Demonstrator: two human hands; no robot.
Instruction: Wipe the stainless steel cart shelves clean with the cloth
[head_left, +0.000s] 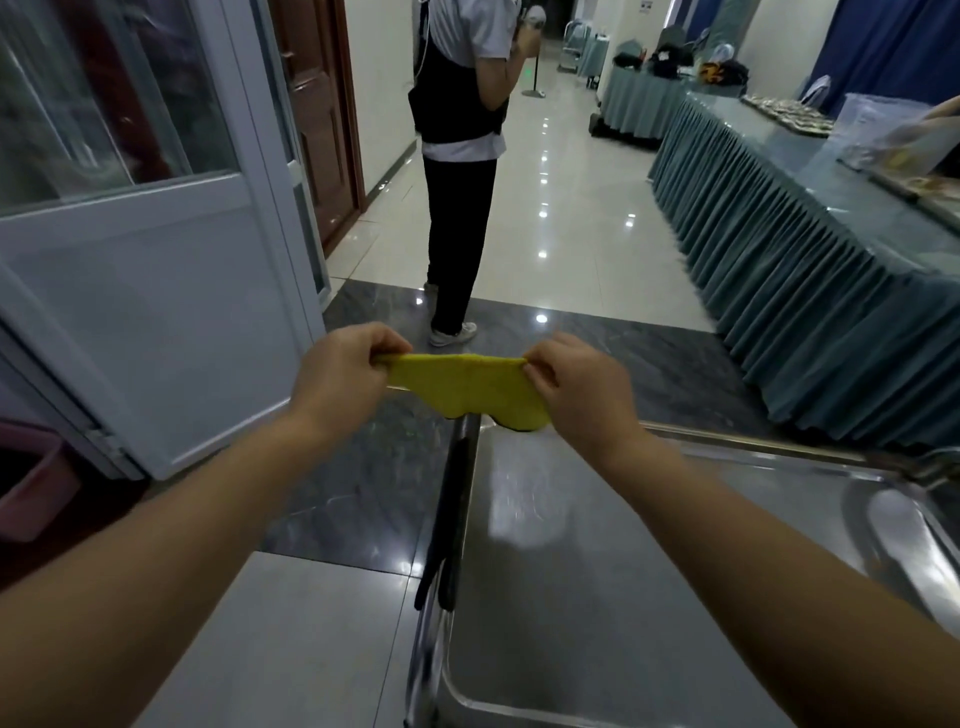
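Note:
A yellow cloth (464, 388) is stretched flat in the air between my two hands. My left hand (343, 371) pinches its left corner and my right hand (582, 387) pinches its right corner. The cloth hangs just above the far left corner of the stainless steel cart's top shelf (597, 571), which fills the lower right of the view. The shelf is shiny with a raised rim. A black-gripped handle bar (449, 525) runs along the cart's left side.
A person (462, 171) stands on the tiled floor just beyond the cart. An open white door (156, 291) is at the left. A long table with a pleated teal skirt (810, 291) runs along the right. A pink bin (31, 478) sits far left.

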